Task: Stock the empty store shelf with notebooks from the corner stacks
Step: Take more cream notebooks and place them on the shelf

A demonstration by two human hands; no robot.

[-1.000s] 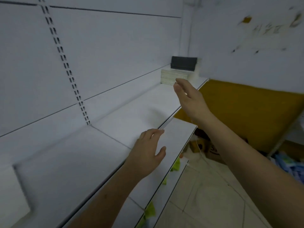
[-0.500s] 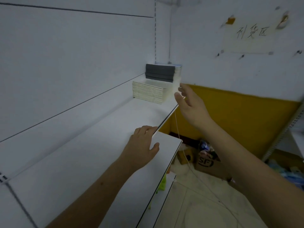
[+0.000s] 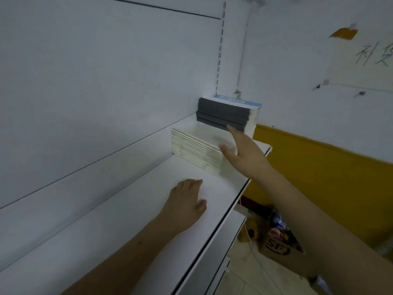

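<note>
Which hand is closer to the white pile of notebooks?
The right hand: its open fingers reach over the near end of the white notebook stack. The left hand rests flat on the shelf, well short of it.

Right grip (image 3: 244, 152) outstretched, fingers spread; left grip (image 3: 185, 203) palm-down, relaxed.

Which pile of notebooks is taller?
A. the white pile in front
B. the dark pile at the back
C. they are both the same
B: the dark pile in the corner rises well above the white pile in front of it, where the right hand is reaching.
</note>
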